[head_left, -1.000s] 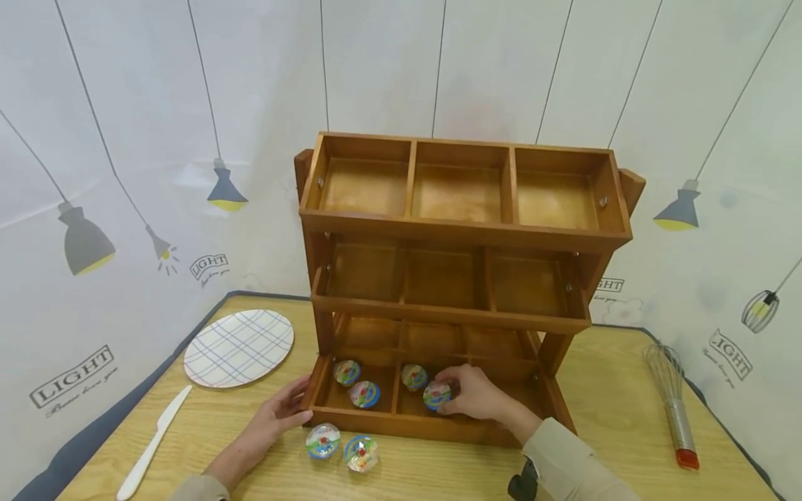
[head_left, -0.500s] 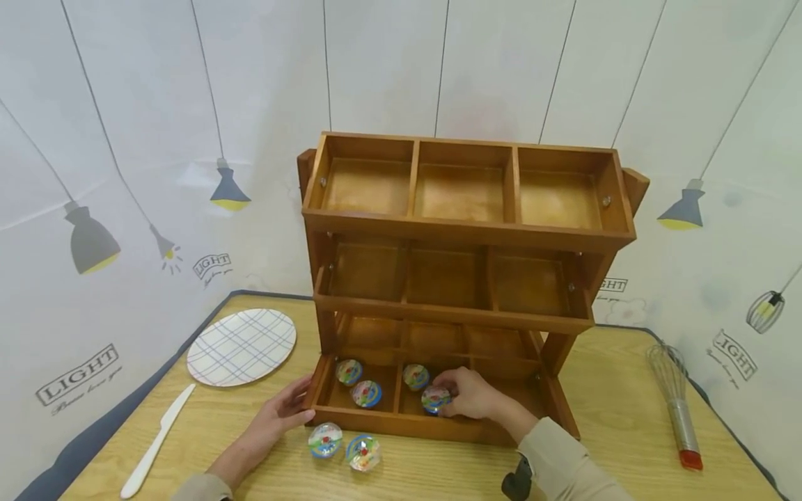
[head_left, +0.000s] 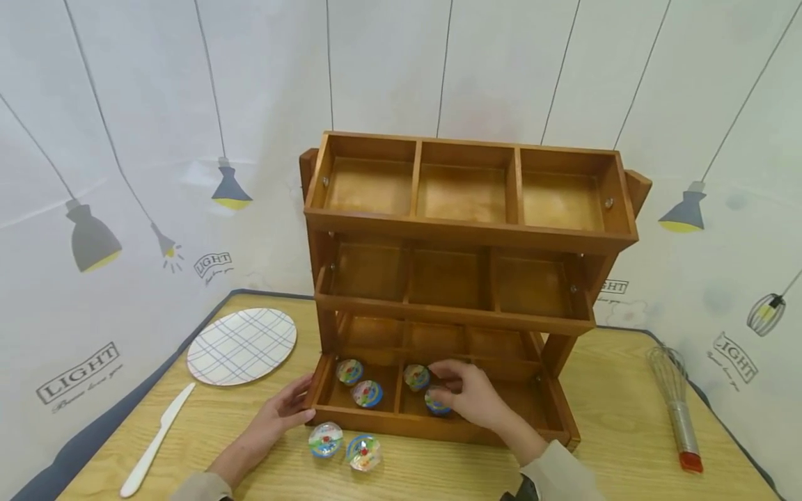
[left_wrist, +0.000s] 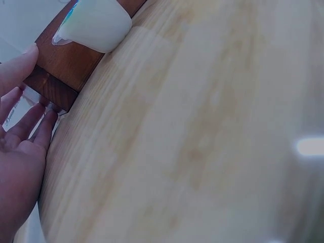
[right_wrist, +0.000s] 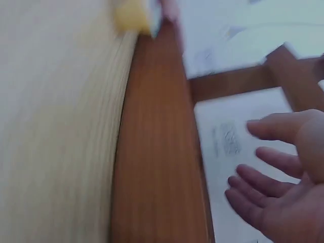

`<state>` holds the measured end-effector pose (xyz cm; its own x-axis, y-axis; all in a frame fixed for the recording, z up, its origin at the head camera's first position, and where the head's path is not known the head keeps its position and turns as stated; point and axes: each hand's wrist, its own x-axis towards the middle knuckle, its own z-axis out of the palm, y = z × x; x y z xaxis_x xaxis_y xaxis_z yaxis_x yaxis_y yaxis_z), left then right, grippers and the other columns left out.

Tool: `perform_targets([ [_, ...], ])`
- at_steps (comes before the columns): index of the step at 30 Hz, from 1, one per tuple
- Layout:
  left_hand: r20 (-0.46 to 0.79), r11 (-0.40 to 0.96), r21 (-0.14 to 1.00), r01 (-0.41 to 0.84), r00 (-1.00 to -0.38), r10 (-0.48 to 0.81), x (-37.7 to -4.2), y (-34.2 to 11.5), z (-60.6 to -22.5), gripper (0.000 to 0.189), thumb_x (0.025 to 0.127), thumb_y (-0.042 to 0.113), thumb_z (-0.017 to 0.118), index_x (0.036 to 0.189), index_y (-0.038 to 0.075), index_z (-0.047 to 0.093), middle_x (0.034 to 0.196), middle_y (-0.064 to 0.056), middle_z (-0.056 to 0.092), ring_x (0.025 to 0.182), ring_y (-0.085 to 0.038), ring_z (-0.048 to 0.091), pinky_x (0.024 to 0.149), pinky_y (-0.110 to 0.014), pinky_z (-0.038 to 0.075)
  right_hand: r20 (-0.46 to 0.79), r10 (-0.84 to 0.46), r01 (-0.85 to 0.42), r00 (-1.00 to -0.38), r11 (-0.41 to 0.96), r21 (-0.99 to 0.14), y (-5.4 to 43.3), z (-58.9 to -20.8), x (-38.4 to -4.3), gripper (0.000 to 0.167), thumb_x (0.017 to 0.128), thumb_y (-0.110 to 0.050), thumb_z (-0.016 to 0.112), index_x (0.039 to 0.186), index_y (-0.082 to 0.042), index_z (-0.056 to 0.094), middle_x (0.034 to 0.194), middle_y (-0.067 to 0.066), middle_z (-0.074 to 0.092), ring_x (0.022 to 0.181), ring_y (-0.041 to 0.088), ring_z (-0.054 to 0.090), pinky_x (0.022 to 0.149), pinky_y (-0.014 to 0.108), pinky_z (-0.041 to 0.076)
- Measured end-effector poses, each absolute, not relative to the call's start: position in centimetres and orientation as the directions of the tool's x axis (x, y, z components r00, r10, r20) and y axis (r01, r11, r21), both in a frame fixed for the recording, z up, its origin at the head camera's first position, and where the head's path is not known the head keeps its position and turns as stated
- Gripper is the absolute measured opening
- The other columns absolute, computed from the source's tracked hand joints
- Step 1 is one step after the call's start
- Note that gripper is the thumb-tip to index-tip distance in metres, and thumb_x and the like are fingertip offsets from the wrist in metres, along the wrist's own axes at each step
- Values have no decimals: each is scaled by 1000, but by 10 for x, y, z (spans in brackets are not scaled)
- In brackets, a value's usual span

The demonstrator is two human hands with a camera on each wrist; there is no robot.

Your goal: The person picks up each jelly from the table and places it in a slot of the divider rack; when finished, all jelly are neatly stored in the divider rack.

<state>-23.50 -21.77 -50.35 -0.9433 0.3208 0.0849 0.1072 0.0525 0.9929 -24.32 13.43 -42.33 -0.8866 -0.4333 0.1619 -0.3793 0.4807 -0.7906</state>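
Two hands: both working at wooden rack (head_left: 464,292) on tabletop (head_left: 626,431).
Right hand (head_left: 473,396): fingers spreading, hovering over jelly cup (head_left: 435,402), bottom middle compartment.
Left hand (head_left: 282,410): fingers straight, pressing rack's near-left corner.

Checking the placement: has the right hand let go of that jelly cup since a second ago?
Yes. The right hand has lifted open above the jelly cup, which sits in the rack's middle bottom compartment.
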Motion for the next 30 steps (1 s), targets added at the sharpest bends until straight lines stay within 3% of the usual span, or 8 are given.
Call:
perform_targets([
  [4, 83, 57, 993, 107, -942, 325, -235, -219, -503, 66, 85, 11, 56, 140, 3, 21, 143, -23, 23, 107, 9, 47, 89, -11, 39, 254, -485, -430, -837, 296, -853, 115, -428, -224, 39, 83, -20, 62, 113, 1, 53, 110, 21, 57, 96, 34, 56, 78, 27, 51],
  [7, 77, 54, 994, 99, -944, 322, -235, -218, -502, 65, 85, 10, 56, 140, 4, 21, 143, -22, 23, 107, 9, 47, 90, -11, 38, 294, -509, -451, -809, 218, -865, 96, -440, -209, 35, 82, -19, 62, 110, 1, 54, 109, 19, 58, 97, 33, 56, 80, 26, 51],
  [13, 73, 56, 994, 95, -949, 307, -235, -217, -503, 66, 84, 11, 57, 140, 4, 22, 143, -21, 24, 107, 10, 47, 90, -10, 38, 349, -409, -480, -843, 279, -832, 63, -468, -188, 36, 76, -27, 69, 107, -11, 58, 113, 1, 58, 104, 16, 52, 84, 28, 48],
  [18, 85, 62, 992, 107, -953, 292, -236, -217, -504, 66, 84, 10, 58, 139, 3, 23, 142, -22, 26, 107, 9, 46, 89, -11, 38, 441, -406, -566, -801, 271, -779, 50, -479, -182, 43, 75, -28, 69, 109, -6, 56, 114, 4, 58, 103, 18, 54, 81, 27, 49],
  [23, 79, 59, 993, 101, -951, 298, -236, -219, -505, 66, 84, 11, 58, 140, 4, 22, 143, -21, 25, 107, 10, 46, 90, -10, 38, 284, -429, -432, -857, 299, -851, 44, -484, -181, 56, 71, -35, 72, 117, -10, 52, 118, 5, 56, 102, 21, 54, 84, 29, 48],
  [26, 81, 57, 993, 103, -948, 308, -236, -219, -505, 66, 85, 11, 57, 140, 4, 22, 143, -22, 24, 107, 10, 46, 90, -10, 38, 157, -410, -294, -898, 296, -909, 40, -488, -183, 59, 69, -31, 74, 119, -11, 50, 118, 5, 56, 94, 14, 56, 82, 28, 48],
  [30, 85, 60, 992, 109, -948, 308, -234, -218, -503, 66, 84, 12, 58, 140, 3, 22, 142, -20, 26, 107, 10, 46, 90, -11, 39, 86, -423, -208, -902, 251, -945, 38, -495, -186, 55, 69, -21, 75, 117, -6, 52, 109, 8, 61, 80, 4, 56, 75, 19, 47],
])
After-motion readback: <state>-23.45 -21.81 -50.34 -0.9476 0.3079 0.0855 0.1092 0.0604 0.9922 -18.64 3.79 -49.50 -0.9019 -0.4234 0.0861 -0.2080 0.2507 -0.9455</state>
